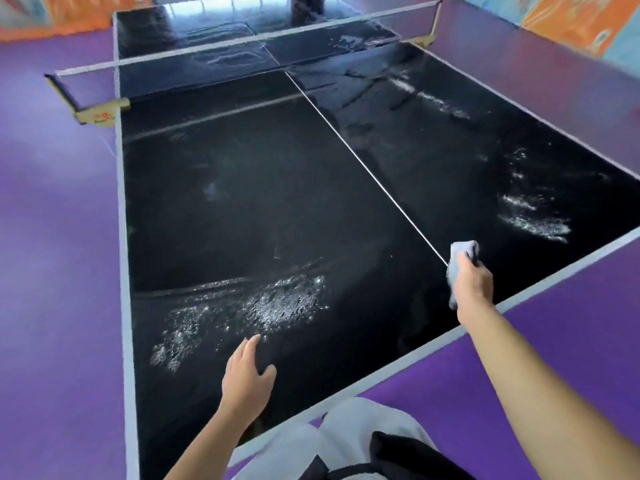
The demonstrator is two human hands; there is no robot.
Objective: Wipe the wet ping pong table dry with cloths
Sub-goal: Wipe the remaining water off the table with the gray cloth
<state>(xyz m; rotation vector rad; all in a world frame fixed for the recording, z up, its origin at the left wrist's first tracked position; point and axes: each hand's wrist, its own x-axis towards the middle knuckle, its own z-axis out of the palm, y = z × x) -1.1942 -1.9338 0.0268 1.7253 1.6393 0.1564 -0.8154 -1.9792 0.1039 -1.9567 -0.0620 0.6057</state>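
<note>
Single head view, standing at the near end of the black wet ping pong worktop (242,202), looking forward-down toward the net (207,60).

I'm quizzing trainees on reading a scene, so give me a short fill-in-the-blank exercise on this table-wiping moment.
1. The grey cloth is held in the person's ____ hand.
2. The left hand is open over the table and holds ____.
3. The floor around the table is coloured ____.
4. The white centre line runs from the cloth toward the ____.

Missing words: right; nothing; purple; net
</note>
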